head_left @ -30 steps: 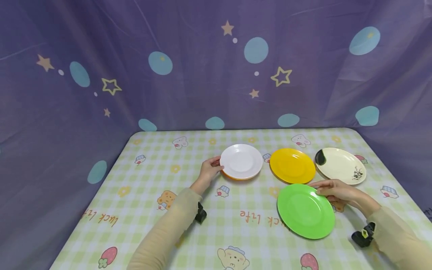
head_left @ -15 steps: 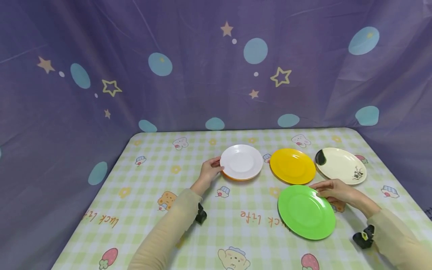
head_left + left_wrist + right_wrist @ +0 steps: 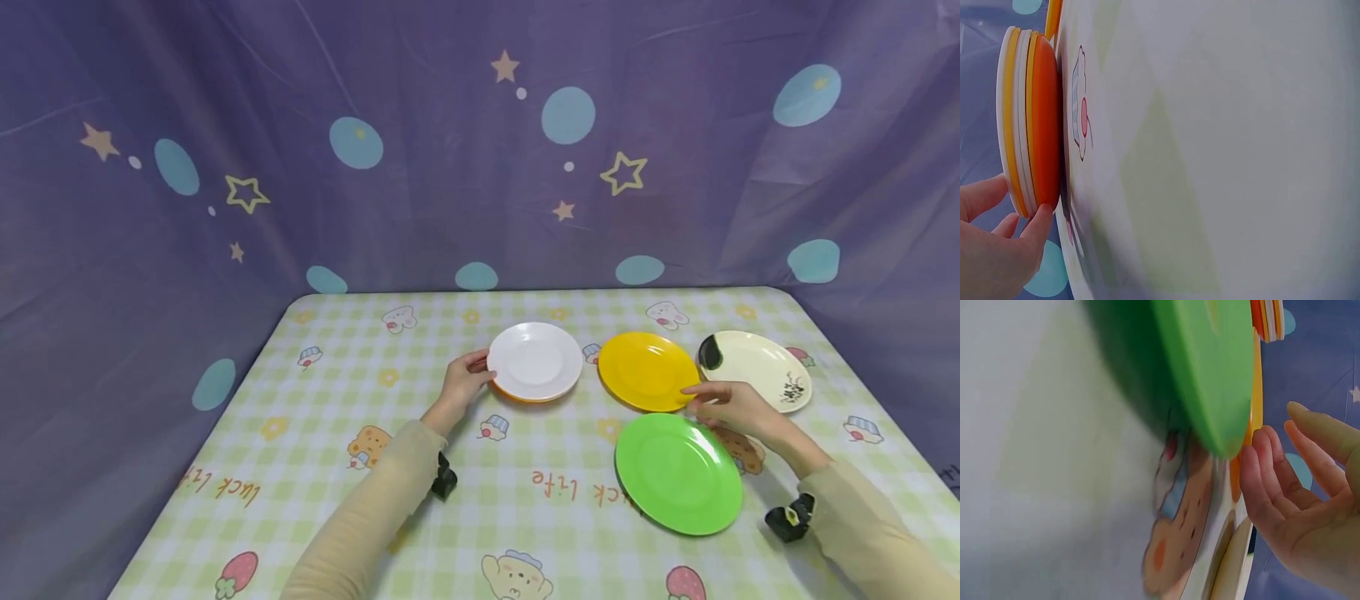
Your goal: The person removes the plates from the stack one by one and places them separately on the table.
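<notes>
In the head view, my left hand (image 3: 462, 388) holds the left rim of a stack of small plates (image 3: 535, 362), thumb and fingers at its edge. Seen side-on in the left wrist view, this plate stack (image 3: 1030, 125) has white, yellow and orange layers, with orange lowest. My right hand (image 3: 738, 410) hovers at the near right rim of a yellow plate (image 3: 648, 371), just above a green plate (image 3: 678, 473). In the right wrist view its fingers (image 3: 1257, 487) are parted and loosely bent, gripping nothing, close to the edges of the green and yellow plates.
A cream oval plate (image 3: 753, 367) with dark leaf drawings lies right of the yellow plate, behind my right hand. All the plates rest on a green-and-white checked tablecloth (image 3: 360, 517). A purple curtain (image 3: 420, 217) stands behind the table.
My right hand has let go of the green plate's upper right rim and shifted up and left to the yellow plate's edge. The left hand and its plate stack have stayed put.
</notes>
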The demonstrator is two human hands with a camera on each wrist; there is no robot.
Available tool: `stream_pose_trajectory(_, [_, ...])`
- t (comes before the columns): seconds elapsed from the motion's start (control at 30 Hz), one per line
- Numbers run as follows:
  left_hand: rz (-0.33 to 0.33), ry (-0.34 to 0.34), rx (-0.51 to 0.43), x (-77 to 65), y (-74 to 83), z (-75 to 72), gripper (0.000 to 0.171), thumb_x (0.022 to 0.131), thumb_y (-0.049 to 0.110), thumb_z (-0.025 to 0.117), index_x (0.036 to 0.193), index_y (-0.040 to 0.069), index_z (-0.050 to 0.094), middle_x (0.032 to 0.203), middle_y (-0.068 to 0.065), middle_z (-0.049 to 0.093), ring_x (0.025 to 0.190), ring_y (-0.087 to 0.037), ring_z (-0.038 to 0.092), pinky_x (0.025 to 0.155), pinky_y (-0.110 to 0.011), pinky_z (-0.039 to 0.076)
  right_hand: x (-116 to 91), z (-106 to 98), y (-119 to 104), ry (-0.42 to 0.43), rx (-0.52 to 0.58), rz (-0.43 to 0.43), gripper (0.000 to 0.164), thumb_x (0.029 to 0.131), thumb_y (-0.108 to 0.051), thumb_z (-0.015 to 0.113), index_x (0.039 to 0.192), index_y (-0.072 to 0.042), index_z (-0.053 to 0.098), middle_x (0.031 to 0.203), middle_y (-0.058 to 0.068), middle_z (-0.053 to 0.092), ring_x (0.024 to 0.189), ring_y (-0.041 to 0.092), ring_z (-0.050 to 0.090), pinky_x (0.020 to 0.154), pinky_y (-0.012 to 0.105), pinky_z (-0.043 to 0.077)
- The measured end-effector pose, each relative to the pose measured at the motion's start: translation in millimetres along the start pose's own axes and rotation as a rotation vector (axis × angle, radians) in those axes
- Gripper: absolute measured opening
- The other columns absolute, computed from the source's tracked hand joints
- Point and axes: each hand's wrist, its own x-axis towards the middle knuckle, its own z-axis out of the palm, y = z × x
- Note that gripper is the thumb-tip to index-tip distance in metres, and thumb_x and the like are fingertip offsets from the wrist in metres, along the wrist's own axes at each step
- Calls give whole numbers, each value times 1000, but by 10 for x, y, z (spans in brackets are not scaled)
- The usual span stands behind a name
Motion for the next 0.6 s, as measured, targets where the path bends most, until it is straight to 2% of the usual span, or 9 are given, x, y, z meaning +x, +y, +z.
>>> stream_pose_trajectory(0.27, [10,7,8,-12,2,-9,45,76,-6,61,119,-1,52,114,-17,57,106,-26,53,86,-27,47,126,94,-143,-19,20,17,46,84,-21,60,120,5,50,100,17,59,72,17,59,61,28,52])
stream_pose_trajectory(0.6, [12,-8,4,-30,25,-2,45,76,-7,60,120,-2,51,114,-19,56,106,-28,53,85,-28,48,250,179,-294,-38,87,-45,46,86,-20,57,120,9,48,104,24,58,79,24,62,68,31,54])
